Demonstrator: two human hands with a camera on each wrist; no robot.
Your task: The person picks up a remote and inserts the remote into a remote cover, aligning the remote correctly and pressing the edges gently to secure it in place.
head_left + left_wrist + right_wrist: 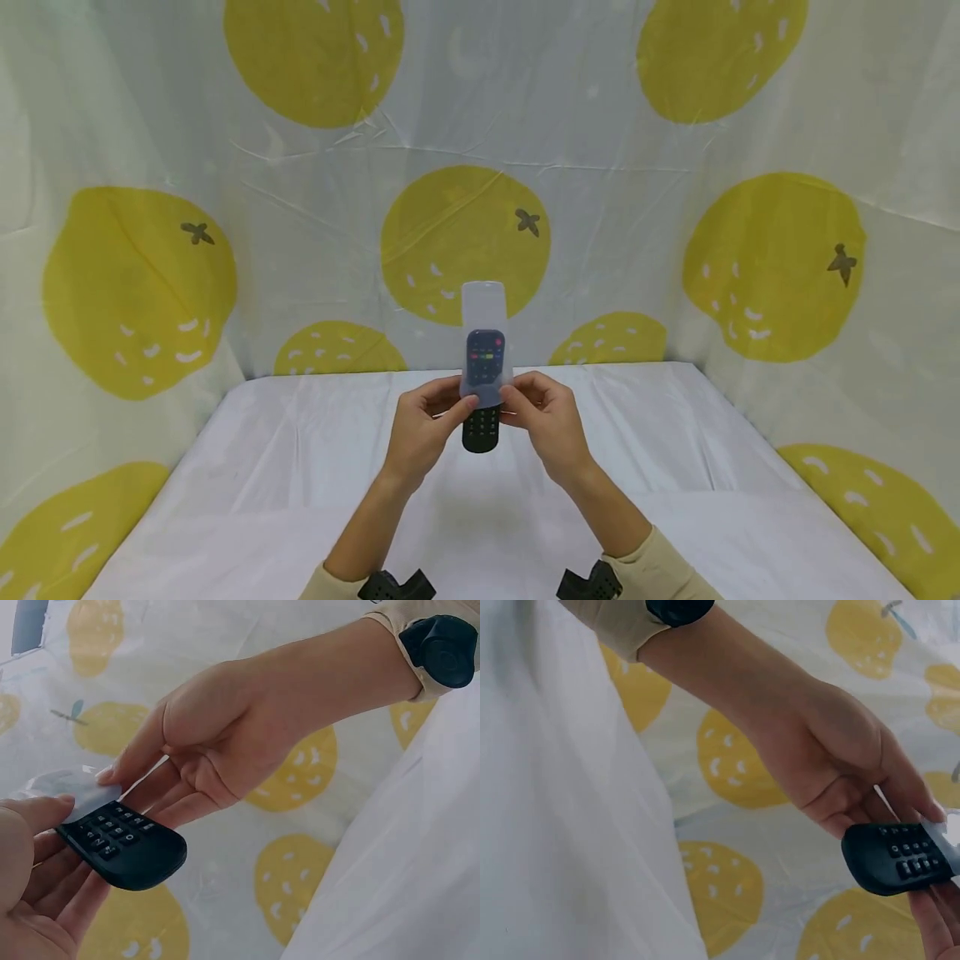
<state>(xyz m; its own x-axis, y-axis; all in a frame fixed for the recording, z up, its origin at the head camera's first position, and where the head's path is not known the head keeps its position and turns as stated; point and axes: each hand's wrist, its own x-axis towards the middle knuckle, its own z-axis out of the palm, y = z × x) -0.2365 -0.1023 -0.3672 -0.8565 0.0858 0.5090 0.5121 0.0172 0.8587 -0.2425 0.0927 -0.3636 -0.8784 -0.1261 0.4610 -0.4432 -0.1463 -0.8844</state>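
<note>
A black remote control [481, 429] with several rows of buttons is held up over the table, its top part inside a translucent plastic sleeve [484, 307]. The sleeve reaches well past the remote's far end; the remote's lower end sticks out bare. My left hand [423, 429] pinches the sleeve's near edge, thumb on top and fingers beneath. From the other side my right hand [547, 423] pinches the same edge in the same way. In the left wrist view the remote's number keys [112, 832] face up between both hands.
A white cloth [300, 467] covers the table below the hands. Behind it and at both sides hangs a pale curtain [600, 250] with large yellow fruit prints. Dark wrist devices [397, 585] sit at the cuffs of the beige sleeves [663, 571].
</note>
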